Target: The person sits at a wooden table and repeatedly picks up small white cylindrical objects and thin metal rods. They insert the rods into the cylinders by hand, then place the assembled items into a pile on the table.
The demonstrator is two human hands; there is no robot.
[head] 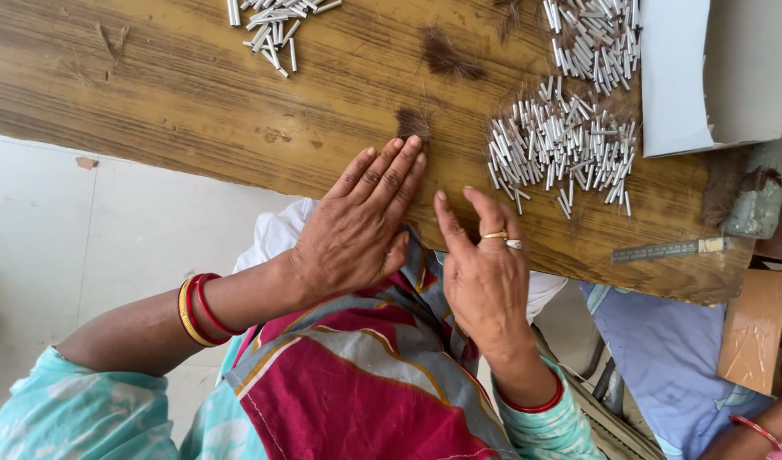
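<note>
Head view: left hand (357, 226) lies flat, fingers together, touching a hair tuft (413, 124) on the desk (195, 94); right hand (484, 273) spread, empty. Metal tubes (561, 145) heaped nearby, apparently unfilled.

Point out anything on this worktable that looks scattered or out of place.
Loose brown hair tufts lie strewn between the piles of small white tubes. A metal ruler lies close to the wooden table edge. Both hands rest on the wood.

Soft, even daylight; sharp focus
</note>
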